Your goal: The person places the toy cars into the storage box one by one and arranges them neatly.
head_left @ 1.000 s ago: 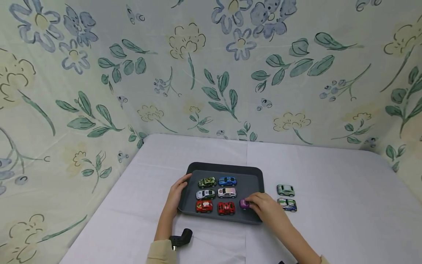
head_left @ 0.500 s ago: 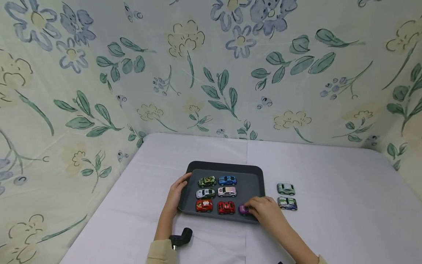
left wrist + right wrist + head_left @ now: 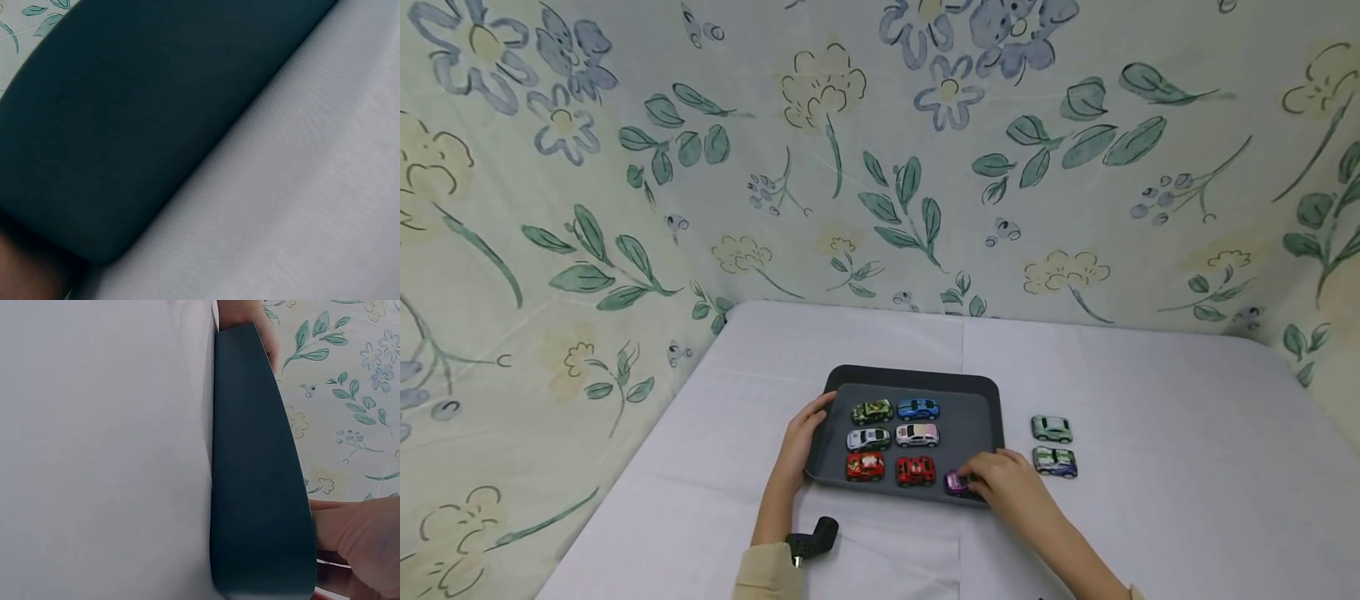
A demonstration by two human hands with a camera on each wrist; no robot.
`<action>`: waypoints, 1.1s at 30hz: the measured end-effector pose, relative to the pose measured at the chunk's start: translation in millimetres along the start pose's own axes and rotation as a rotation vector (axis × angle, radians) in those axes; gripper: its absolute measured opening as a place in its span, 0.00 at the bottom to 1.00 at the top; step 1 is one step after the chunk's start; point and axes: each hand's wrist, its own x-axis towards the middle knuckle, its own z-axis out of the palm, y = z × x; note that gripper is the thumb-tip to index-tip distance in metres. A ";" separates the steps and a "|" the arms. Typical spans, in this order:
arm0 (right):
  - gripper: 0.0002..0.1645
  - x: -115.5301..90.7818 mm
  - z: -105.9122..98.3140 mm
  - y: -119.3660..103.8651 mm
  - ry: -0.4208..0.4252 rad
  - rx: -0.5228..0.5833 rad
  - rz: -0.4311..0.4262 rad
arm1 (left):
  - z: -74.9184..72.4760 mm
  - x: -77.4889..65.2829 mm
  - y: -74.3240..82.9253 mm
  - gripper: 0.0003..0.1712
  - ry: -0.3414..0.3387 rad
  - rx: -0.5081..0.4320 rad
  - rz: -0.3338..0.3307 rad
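In the head view my right hand pinches a small purple toy car at the tray's front right corner, its fingers covering the car's right part. My left hand grips the left edge of the dark grey baking tray. Two red toy cars, a left one and a right one, share the purple car's row. Behind them stand a silver car, a white patterned car, a camouflage car and a blue car. Both wrist views show mostly the tray's outer wall.
Right of the tray, a pale green toy car and a green-and-white one lie on the white tablecloth. A black device is at the left wrist. Floral cloth hangs behind the table.
My right hand has drawn the purple car slightly toward the tray's front edge, into line with the red cars. The left hand has stayed at the tray's left edge.
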 end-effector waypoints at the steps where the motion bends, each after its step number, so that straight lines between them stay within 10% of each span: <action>1: 0.11 -0.1 -0.3 0.0 0.000 0.002 0.002 | -0.1 -0.1 0.0 0.22 -0.001 0.001 0.001; 26: 0.13 -34.3 -17.3 47.7 0.262 -0.025 0.102 | 0.5 -1.1 0.5 0.22 -0.005 0.005 0.011; 33: 0.20 -49.4 -15.4 68.4 0.168 -0.041 0.195 | 0.5 -0.8 -0.1 0.22 0.000 0.000 0.009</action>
